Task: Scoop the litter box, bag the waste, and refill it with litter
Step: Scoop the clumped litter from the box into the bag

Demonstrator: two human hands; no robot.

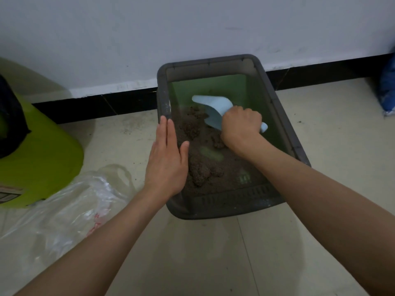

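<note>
Litter (pixel 205 161), brown and clumped, fills the near half of the grey litter box (pixel 284 122) in front of me, while the far half shows the bare green bottom. The box sits on the pale tile floor (pixel 213 253) with its far end close to the white wall (pixel 171 28) and black baseboard (pixel 96 103).

My right hand (pixel 242 124) is inside the box, fingers curled tight round the handle of the light blue scoop (pixel 213 105); the scoop's open end points toward the far left corner, just above the edge of the litter. My left hand (pixel 165 163) lies flat on the box's left rim, fingers straight and together, thumb reaching over the inner side.

To my left on the floor lies a clear plastic bag (pixel 70 210), crumpled, its handles toward the box; I cannot tell whether anything is in it. Beyond it stands a lime green bin (pixel 42 159) with a dark liner (pixel 11 116). At the far right edge, against the wall, is a blue sack (pixel 388 92).
</note>
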